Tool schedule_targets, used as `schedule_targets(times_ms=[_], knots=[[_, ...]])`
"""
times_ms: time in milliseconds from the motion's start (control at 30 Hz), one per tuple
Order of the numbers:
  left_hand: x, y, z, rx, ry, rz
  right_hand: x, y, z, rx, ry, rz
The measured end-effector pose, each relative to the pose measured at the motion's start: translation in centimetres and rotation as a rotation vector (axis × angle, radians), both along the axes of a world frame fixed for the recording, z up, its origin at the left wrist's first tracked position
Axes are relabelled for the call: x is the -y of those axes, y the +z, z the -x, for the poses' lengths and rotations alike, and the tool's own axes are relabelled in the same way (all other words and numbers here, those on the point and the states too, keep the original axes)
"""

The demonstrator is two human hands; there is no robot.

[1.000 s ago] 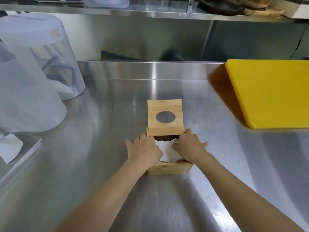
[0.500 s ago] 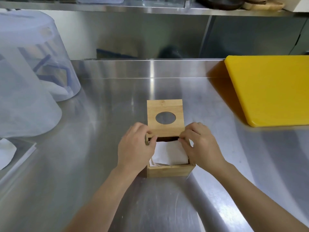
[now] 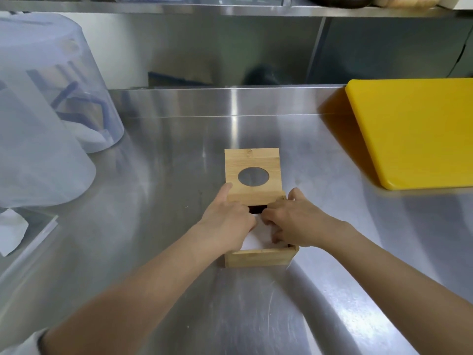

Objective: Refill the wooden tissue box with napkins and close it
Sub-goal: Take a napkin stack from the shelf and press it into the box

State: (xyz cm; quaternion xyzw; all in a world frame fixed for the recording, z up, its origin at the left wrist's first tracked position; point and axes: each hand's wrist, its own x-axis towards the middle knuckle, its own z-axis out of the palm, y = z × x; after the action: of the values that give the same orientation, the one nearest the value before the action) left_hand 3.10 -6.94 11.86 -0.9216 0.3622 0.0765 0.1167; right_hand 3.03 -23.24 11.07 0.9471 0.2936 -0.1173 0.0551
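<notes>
Both hands have shifted since half a second ago: we then pinched the lid's near edge from either side, and now we bunch our fingers over the napkins at the middle of the opening.

The wooden tissue box [image 3: 261, 257] sits at the centre of the steel counter [image 3: 158, 155], directly in front of us. Its sliding lid [image 3: 252, 161], with a round dispensing hole, is drawn back toward the wall and covers only the far part of the box. White napkins [image 3: 252, 243] lie inside; only a small patch shows between our hands.

Our left hand [image 3: 226, 220] rests on the left wall of the box, thumb extended along the left edge of the lid, the other fingers curled down onto the napkins. Our right hand [image 3: 294, 219] is curled over the right side of the opening, fingertips pressing into the paper. Whether either hand actually pinches a sheet, we cannot tell; the fingertips are hidden.

Progress, as we judge it: the refill is in place, and the stack is being pressed down. Remaining steps: slide the lid forward until it covers the box fully.

Outward from the box, a yellow cutting board [image 3: 414, 131] lies well apart at the right, and translucent plastic containers [image 3: 46, 119] stand at the left.

No brand, label or legible writing appears on anything in view.
</notes>
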Motion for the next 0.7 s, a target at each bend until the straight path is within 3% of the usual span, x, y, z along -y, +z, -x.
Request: schedule_targets(times_ms=[133,333,500,633,700], knots=[[-0.6,0.5,-0.1,0.019,0.013,0.035,0.8,0.1,0.1,-0.001,0.001,-0.01],[-0.1,-0.4,0.2,0.009,0.054,-0.112,-0.3,-0.4,-0.1,-0.018,-0.03,0.065],[-0.9,-0.7,0.1,-0.02,0.044,-0.078,0.0,-0.6,0.0,-0.049,-0.087,0.017],[-2.0,-0.1,-0.1,-0.133,0.098,0.171,0.1,0.2,-0.1,-0.092,-0.055,-0.002],[-2.9,0.0,-0.2,-0.02,0.166,0.414,1.0,0.9,-0.4,-0.151,-0.121,-0.189]])
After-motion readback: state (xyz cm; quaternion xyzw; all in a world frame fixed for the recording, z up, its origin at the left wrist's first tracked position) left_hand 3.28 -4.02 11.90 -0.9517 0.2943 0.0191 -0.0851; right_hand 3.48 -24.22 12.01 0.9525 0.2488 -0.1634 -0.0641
